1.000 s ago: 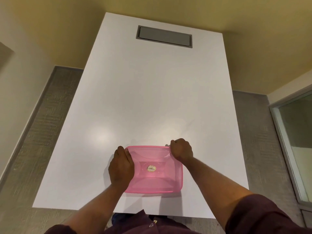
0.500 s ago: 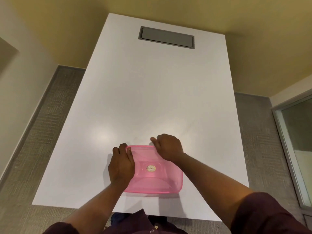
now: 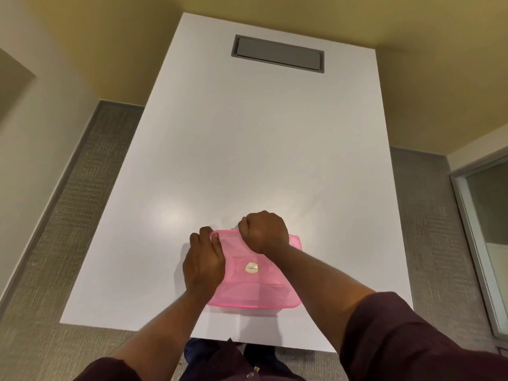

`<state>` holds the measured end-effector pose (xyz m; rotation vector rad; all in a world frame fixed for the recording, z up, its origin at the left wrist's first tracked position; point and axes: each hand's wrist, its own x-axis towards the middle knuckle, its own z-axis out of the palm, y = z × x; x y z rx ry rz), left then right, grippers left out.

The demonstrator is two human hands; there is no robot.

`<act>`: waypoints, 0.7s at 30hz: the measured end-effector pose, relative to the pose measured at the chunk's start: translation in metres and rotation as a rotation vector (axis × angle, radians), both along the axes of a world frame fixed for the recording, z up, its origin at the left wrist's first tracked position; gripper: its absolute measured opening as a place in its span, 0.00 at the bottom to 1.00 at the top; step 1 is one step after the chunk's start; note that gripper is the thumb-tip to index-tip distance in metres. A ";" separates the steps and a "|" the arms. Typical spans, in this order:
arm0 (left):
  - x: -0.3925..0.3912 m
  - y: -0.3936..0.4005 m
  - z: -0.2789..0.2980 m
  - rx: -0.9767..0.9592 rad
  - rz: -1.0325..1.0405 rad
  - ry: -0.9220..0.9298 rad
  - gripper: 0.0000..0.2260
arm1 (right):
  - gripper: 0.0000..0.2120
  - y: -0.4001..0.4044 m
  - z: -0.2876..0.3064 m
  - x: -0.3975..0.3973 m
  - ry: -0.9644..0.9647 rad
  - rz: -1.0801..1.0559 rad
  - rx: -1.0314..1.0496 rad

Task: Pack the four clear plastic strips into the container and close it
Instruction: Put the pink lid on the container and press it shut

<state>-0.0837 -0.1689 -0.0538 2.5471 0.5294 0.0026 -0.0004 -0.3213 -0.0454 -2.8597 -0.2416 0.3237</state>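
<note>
- Head view, lower centre of frame: pink translucent container (image 3: 255,273) on white table (image 3: 247,160), near the table's bottom edge; pink lid (image 3: 242,259) on top, small round gold sticker (image 3: 251,268) at lid centre.
- Left hand (image 3: 202,264) over the container's left side, palm down, fingers reaching the upper-left corner of the lid; fingertips curled over the rim there, apparently pressing and gripping the edge.
- Right hand (image 3: 264,232) at the lid's upper edge, fingers curled into a fist, knuckles up; pressing or pinching the rim, cannot tell which.
- Clear plastic strips not visible on the table; presumably inside the container, not confirmable through the tinted lid.
- Upper centre: grey recessed panel (image 3: 277,55) in the table, well apart from the work.
- Judged step: closing, seating the lid along the far edge.
- Next move calls for: firm downward pressure along the remaining rim, right side and near edge, container held steady against sliding.
</note>
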 end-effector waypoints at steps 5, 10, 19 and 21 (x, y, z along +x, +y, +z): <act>-0.001 0.001 0.004 -0.032 0.009 0.008 0.14 | 0.25 0.001 0.011 -0.015 -0.108 -0.050 -0.125; 0.000 0.006 0.008 -0.166 0.005 0.061 0.15 | 0.20 -0.040 0.017 -0.071 -0.146 -0.442 0.079; -0.044 0.006 0.000 -0.295 0.098 0.154 0.21 | 0.34 -0.051 0.007 -0.136 0.044 -0.797 0.232; -0.045 0.003 0.000 -0.258 0.137 0.128 0.19 | 0.35 -0.049 0.007 -0.138 -0.005 -0.798 0.214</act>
